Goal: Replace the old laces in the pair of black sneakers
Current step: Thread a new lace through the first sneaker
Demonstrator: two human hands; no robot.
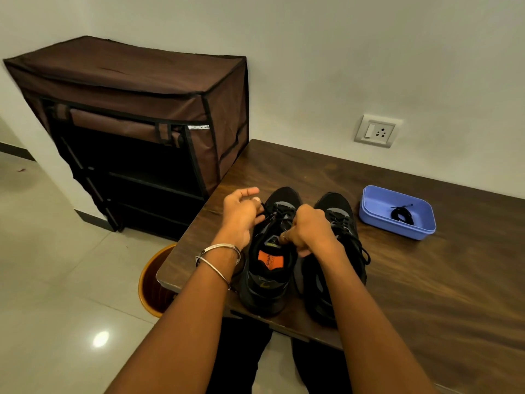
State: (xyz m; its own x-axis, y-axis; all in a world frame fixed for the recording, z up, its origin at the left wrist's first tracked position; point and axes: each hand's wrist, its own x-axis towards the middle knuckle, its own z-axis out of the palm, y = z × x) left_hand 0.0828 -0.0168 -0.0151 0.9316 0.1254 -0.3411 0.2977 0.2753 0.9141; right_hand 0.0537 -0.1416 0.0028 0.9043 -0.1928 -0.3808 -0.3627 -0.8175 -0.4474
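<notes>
Pinching the black lace (262, 209) of the left sneaker (270, 251) with left hand (240, 214); gripping its tongue with right hand (308, 230); 2nd sneaker (341, 223) touching alongside.

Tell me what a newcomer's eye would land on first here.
Probably the two hands, left hand and right hand, working the laces of the left sneaker, whose orange insole shows, at the wooden table's near edge. Next, the blue tray to the right holding a coiled black lace.
</notes>
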